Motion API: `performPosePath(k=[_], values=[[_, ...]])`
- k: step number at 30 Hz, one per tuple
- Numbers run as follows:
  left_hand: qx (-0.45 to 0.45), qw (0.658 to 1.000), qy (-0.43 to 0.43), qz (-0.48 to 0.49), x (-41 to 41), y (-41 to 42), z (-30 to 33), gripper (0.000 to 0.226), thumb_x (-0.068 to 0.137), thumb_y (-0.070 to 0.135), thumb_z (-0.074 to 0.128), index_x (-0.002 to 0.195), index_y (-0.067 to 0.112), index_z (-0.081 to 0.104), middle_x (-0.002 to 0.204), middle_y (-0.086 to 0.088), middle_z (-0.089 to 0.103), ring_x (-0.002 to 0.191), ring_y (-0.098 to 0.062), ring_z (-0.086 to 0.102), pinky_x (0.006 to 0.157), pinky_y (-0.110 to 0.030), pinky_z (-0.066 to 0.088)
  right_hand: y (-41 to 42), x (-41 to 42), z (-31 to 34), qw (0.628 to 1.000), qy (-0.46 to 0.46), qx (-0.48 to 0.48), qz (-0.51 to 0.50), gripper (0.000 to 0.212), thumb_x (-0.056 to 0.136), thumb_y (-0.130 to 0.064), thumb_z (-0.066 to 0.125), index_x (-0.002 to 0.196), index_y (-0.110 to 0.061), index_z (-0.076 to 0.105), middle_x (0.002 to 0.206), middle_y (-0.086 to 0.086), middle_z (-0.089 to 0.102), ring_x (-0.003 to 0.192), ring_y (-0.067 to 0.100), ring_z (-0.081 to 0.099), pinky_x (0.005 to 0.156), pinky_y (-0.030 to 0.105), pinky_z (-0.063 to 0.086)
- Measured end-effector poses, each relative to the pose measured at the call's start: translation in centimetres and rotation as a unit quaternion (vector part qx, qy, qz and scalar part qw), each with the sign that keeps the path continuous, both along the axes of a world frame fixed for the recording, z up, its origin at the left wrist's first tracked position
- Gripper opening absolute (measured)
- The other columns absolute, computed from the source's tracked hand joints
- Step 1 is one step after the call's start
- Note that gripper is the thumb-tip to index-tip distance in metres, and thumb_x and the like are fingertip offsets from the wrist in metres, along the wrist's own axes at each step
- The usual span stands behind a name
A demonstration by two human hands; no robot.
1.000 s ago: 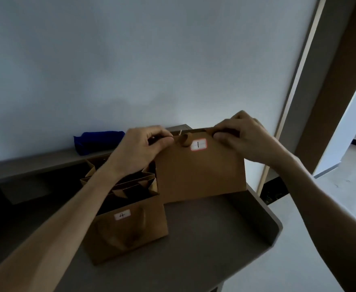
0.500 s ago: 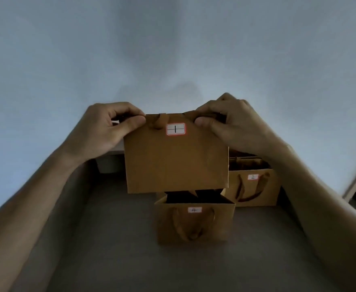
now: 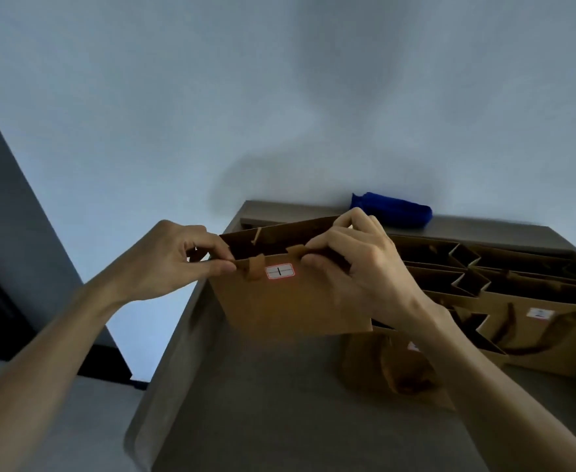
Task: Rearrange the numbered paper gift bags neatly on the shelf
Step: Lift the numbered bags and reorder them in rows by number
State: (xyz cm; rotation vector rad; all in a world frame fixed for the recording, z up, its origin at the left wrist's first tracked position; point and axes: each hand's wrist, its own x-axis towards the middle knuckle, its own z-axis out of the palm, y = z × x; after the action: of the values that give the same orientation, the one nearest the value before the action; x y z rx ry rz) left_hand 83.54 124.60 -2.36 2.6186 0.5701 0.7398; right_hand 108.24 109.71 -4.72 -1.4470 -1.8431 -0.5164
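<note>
Brown paper bag 1 (image 3: 293,301) is held above the left end of the shelf (image 3: 280,420), its top rim pinched at either side by the left hand (image 3: 164,264) and the right hand (image 3: 354,267). Between the two grips sits its white label (a single stroke). Right of the grip, other bags (image 3: 535,321) stand in what seems a cluster; beyond it lies a blue bundle (image 3: 394,210).

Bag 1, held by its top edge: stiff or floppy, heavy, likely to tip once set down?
Bag 1 probably handles fairly stiff: its front panel hangs flat though the left hand and right hand pinch only the top edge. Likely light, since fingertip pinches carry it. It looks thin and nearly flat, so it may tip on the shelf unless opened out.
</note>
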Motion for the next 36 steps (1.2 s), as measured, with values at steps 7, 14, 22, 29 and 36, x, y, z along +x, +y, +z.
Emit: performPosePath(k=[7,14,22,29,36], values=[[-0.018,0.999,-0.043,0.017,-1.9,0.6,-0.9,0.009,0.075,0.033,0.074,0.083,0.03,0.075,0.084,0.016,0.071,0.077,-0.014,0.065,0.069,-0.024,0.048,1.2,-1.0,-0.1,1.0,-0.008,0.003,0.025,0.022,0.092,-0.034,0.061,0.101,-0.019,0.074,0.094,-0.008,0.07,0.091,0.015,0.05,0.077,0.035,0.045],[-0.015,0.999,0.045,0.005,-2.1,1.4,-4.3,0.009,0.077,0.038,0.073,0.08,0.046,0.071,0.078,0.024,0.062,0.071,-0.006,0.057,0.06,-0.013,0.041,0.7,-1.9,-5.1,0.997,-0.032,-0.069,-0.002,0.026,0.096,-0.038,0.052,0.102,-0.022,0.072,0.09,-0.007,0.068,0.091,0.01,0.049,0.078,0.026,0.036],[0.001,0.986,0.167,0.013,-1.6,1.7,-7.2,0.006,0.081,0.05,0.067,0.077,0.053,0.065,0.079,0.019,0.059,0.077,0.0,0.056,0.066,-0.019,0.043,0.1,-2.3,-9.4,0.991,0.02,-0.132,-0.008,0.018,0.094,-0.036,0.059,0.098,-0.024,0.072,0.09,-0.006,0.066,0.091,0.002,0.04,0.074,0.013,0.028],[0.014,0.995,0.098,-0.004,1.5,1.1,-6.3,0.038,0.08,0.072,0.044,0.089,0.045,0.069,0.077,0.019,0.061,0.074,-0.002,0.059,0.06,-0.016,0.043,-1.4,0.0,-7.4,0.989,-0.024,-0.147,-0.02,0.031,0.098,-0.042,0.048,0.116,-0.026,0.067,0.106,-0.01,0.068,0.103,0.008,0.05,0.084,0.023,0.038],[-0.023,0.99,0.064,-0.122,10.1,-2.7,-4.7,0.011,0.09,0.03,0.06,0.096,0.031,0.069,0.081,0.022,0.067,0.083,0.004,0.065,0.074,-0.009,0.048,-7.2,7.4,-5.7,0.985,0.057,-0.119,-0.114,0.021,0.095,-0.028,0.059,0.11,-0.021,0.072,0.103,-0.01,0.07,0.105,0.009,0.057,0.091,0.034,0.05]])
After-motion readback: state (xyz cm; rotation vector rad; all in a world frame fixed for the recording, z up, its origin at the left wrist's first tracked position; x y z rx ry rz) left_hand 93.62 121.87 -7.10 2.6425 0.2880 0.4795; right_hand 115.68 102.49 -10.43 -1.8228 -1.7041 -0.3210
